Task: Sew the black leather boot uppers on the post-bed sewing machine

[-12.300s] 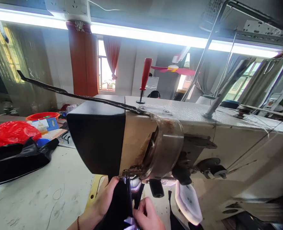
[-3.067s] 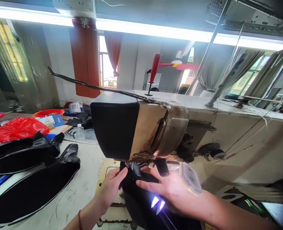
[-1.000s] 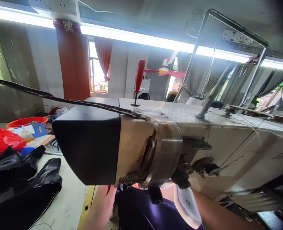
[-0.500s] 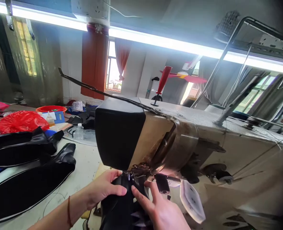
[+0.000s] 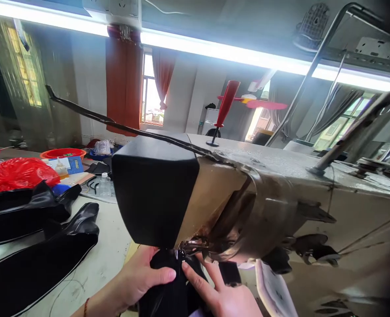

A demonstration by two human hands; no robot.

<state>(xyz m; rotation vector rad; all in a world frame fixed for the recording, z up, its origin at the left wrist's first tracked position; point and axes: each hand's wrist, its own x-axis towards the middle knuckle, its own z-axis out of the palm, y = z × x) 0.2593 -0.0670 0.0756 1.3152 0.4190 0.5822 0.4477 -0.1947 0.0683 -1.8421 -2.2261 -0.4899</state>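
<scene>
Left hand: the left hand [image 5: 138, 278] curls around a black fabric piece [image 5: 168, 288], thumb laid across its top, gripping it.
Right hand: the right hand [image 5: 226, 296] lies flat, fingers [image 5: 195, 276] spread and pressing the same fabric; nothing grasped.
Fabric position: under the sewing machine [image 5: 215, 198] head, at the needle, on the bench [image 5: 96, 268].
Arm pose: both forearms reach up from the lower edge, hands meeting beneath the head.

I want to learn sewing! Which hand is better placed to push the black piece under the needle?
Probably the left hand: it grips the black piece beside the needle. The right hand only touches it with one finger.
</scene>
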